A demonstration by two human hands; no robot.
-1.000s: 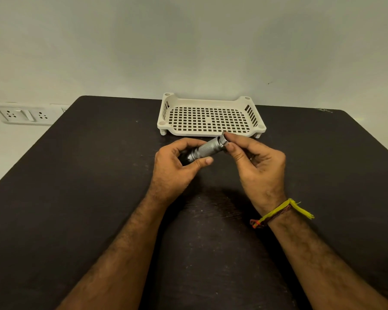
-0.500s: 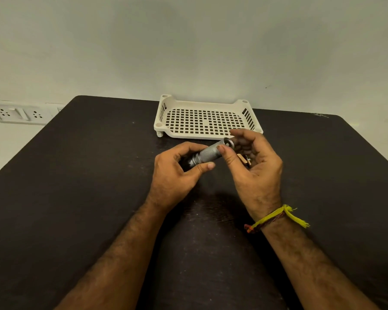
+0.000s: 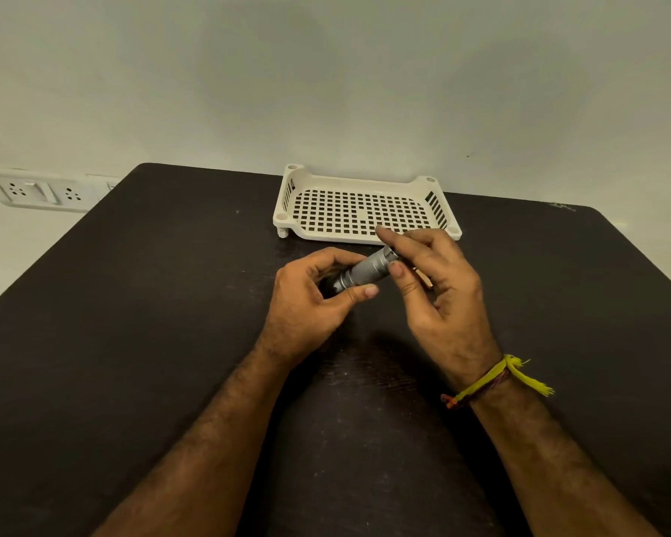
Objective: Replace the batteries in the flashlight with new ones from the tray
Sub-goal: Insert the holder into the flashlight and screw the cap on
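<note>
Nearest me, both forearms run up from the table's (image 3: 132, 343) near edge toward its middle, and on my right wrist I see a yellow thread band (image 3: 492, 381) with a loose tail.

Past the wrists, my left hand (image 3: 310, 304) is wrapped around the dark head end of the flashlight (image 3: 365, 271), thumb pressed along the underside of the knurled silver barrel, fingers curled over the top. The flashlight is lifted off the dark tabletop, tilted so its tail end points up and away to the right.

My right hand (image 3: 438, 288) meets that tail end: thumb against the near side of the barrel, forefinger arched over the tip, so the pinch is closed on the flashlight's end. Something small and pale peeks out under the right palm; I cannot tell what it is.

Just beyond the hands, near the table's far edge, the white perforated tray (image 3: 287, 199) sits flat on its short feet. I see only its grid floor, and the right forefinger overlaps its near rim in my view.

Beyond the table's far left corner, a white socket plate (image 3: 39, 191) is on the wall.
</note>
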